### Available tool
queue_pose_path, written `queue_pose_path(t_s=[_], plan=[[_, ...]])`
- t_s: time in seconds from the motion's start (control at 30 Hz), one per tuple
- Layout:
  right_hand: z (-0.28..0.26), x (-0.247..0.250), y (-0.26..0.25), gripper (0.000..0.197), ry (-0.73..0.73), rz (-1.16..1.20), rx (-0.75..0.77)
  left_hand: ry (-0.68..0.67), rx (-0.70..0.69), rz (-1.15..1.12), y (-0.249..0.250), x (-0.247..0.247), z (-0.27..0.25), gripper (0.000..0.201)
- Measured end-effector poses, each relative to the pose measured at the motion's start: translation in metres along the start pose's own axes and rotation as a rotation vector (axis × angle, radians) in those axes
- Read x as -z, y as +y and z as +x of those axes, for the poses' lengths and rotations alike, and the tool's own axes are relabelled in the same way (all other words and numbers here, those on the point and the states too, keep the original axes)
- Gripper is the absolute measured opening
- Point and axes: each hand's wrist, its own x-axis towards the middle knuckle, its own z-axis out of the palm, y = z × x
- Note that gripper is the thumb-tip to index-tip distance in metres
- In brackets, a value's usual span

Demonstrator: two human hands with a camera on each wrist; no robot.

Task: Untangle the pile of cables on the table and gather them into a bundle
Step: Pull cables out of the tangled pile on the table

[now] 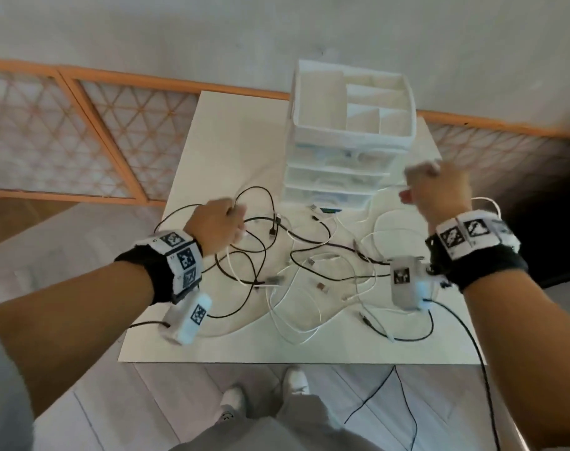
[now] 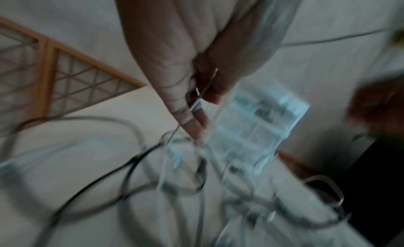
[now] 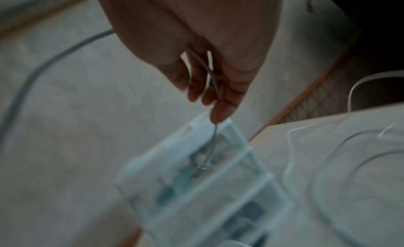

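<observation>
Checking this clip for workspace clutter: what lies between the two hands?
In the head view, the drawer unit and tangled cables lie between the left hand and right hand.

Cables spread before the drawer unit on our worktop

We see the drawer unit standing at the far middle of the worktop, with the pile of cables lying on the worktop in front of it. Our left hand sits left of the drawer unit, over the pile's left part; our right hand is raised just right of the unit, above the cables there.
</observation>
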Motion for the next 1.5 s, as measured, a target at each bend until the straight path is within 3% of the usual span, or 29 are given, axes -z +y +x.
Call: queue_pose_path(t_s=[0.07,0.13,0.2,0.27,0.33,0.37,0.43,0.5,0.57,0.63,0.67,0.73,0.8,0.9,1.03,1.13,1.23,1.3,1.37,1.43,1.5], plan=[[-0.011,-0.001,0.016,0.065,-0.109,-0.311,0.003,0.068,-0.127,-0.171,0.046,0.02,0.002,0.031],[-0.025,-0.003,0.014,0.097,-0.11,-0.262,0.115,0.071,-0.323,-0.085,0.092,0.031,0.0,0.024],[-0.027,-0.004,0.002,0.104,-0.092,-0.14,0.35,0.053,-0.477,0.024,0.126,0.026,-0.003,0.017],[-0.02,-0.001,-0.013,0.082,-0.174,-0.146,0.509,0.08,-0.582,0.043,0.15,0.013,-0.006,0.011],[-0.01,0.004,-0.023,0.022,-0.229,-0.24,0.496,0.141,-0.627,0.013,0.157,0.001,-0.004,0.008],[0.0,0.008,-0.02,0.008,-0.233,-0.216,0.438,0.153,-0.62,0.02,0.153,-0.003,0.0,0.008],[0.024,0.021,-0.011,0.024,-0.156,-0.1,0.274,0.125,-0.514,0.145,0.131,-0.012,0.012,0.017],[0.051,0.037,-0.004,0.03,-0.01,-0.038,0.16,0.022,-0.322,0.282,0.098,-0.025,0.022,0.03],[0.08,0.048,0.001,0.05,0.031,-0.047,0.108,-0.054,-0.183,0.252,0.071,-0.038,0.022,0.037],[0.108,0.052,0.002,0.08,0.003,-0.186,0.081,-0.059,-0.121,0.153,0.06,-0.047,0.018,0.04],[0.12,0.052,0.004,0.085,-0.015,-0.241,0.041,-0.048,-0.095,0.105,0.057,-0.05,0.017,0.039],[0.139,0.056,0.004,0.083,0.02,-0.339,0.004,-0.039,-0.038,0.028,0.056,-0.053,0.017,0.038],[0.153,0.067,-0.005,0.083,0.088,-0.294,-0.033,-0.035,0.008,0.019,0.056,-0.054,0.018,0.042],[0.174,0.088,-0.024,0.078,0.182,-0.037,-0.029,-0.016,0.04,0.061,0.053,-0.054,0.018,0.048],[0.165,0.097,-0.058,0.047,0.262,0.496,0.209,0.055,0.003,-0.012,0.067,-0.051,0.02,0.057],[0.159,0.097,-0.068,0.036,0.208,0.781,0.337,0.119,0.022,-0.097,0.084,-0.046,0.022,0.058],[0.158,0.086,-0.051,0.024,0.128,0.873,0.302,0.136,-0.002,-0.1,0.084,-0.043,0.026,0.047],[0.16,0.067,-0.022,0.023,-0.014,0.664,0.263,0.131,-0.018,-0.07,0.081,-0.043,0.026,0.043],[0.153,0.047,0.021,0.022,-0.217,0.153,0.233,0.13,-0.034,-0.055,0.08,-0.044,0.026,0.037],[0.144,0.031,0.066,0.049,-0.284,-0.298,0.209,0.143,-0.051,-0.084,0.08,-0.045,0.026,0.031],[0.13,0.024,0.096,0.065,-0.33,-0.546,0.193,0.176,-0.061,-0.144,0.081,-0.044,0.027,0.027]])
